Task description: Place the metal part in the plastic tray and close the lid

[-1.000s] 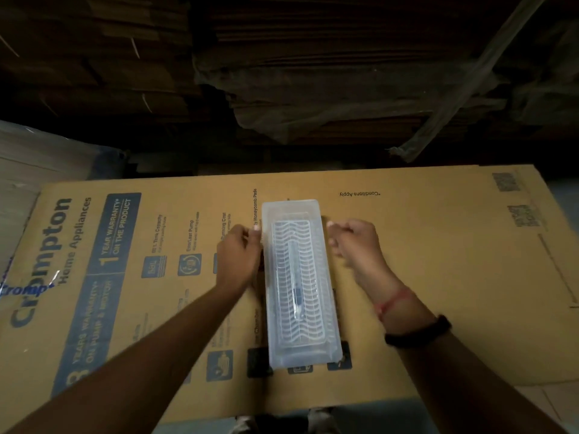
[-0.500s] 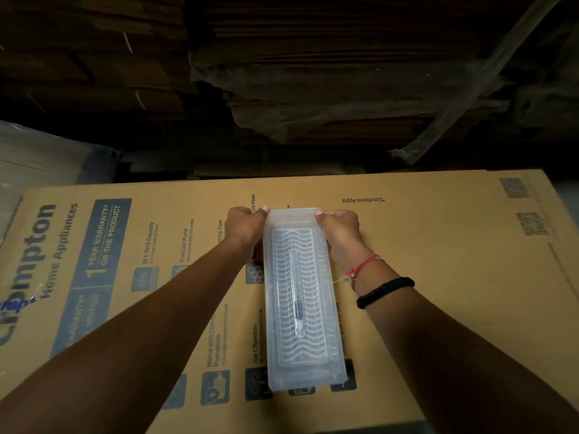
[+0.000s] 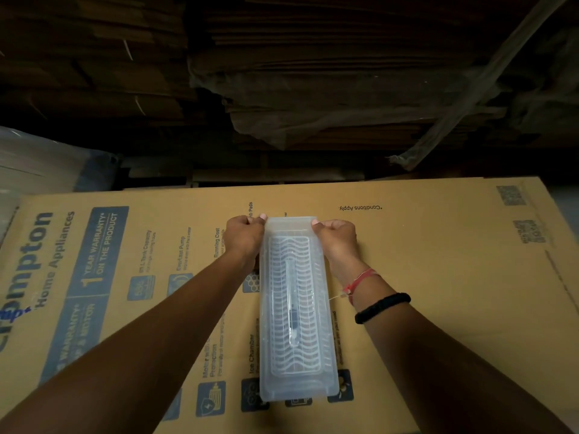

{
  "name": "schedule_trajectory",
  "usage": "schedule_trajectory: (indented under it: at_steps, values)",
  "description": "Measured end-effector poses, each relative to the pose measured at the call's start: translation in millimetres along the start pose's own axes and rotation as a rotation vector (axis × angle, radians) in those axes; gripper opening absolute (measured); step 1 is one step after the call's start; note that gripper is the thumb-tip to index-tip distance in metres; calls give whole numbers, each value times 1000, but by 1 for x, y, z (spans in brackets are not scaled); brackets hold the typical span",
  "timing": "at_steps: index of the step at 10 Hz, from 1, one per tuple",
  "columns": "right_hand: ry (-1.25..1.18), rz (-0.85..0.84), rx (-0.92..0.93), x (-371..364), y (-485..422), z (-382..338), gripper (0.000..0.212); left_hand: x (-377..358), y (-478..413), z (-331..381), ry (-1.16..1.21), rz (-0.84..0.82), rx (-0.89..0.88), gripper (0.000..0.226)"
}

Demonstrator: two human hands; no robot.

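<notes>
Both hands (image 3: 246,234) (image 3: 336,236) — tray's (image 3: 294,383) far corners.

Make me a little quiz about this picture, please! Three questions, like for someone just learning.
1. True or false: both hands hold the far end of the clear plastic tray.
2. What does the tray rest on? A) a metal table B) a printed cardboard box C) a blue cloth
3. Which wrist wears the black band?

Key:
1. True. The left hand and the right hand grip the two far corners, fingers curled over the edge.
2. B, the cardboard box.
3. The right wrist, next to a red thread.
</notes>
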State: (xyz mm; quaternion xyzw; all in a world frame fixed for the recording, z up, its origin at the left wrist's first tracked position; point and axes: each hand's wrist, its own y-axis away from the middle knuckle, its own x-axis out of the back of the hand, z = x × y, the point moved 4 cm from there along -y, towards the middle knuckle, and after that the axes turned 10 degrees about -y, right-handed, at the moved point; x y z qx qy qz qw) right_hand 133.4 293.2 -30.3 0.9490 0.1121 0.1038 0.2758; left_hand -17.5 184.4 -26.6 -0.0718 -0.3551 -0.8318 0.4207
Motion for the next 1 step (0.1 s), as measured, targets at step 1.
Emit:
schedule_trajectory:
  at_steps: [1]
  values:
    - [313,23,198,5,11,-11,22,8,3,7,-56,29,-56,25]
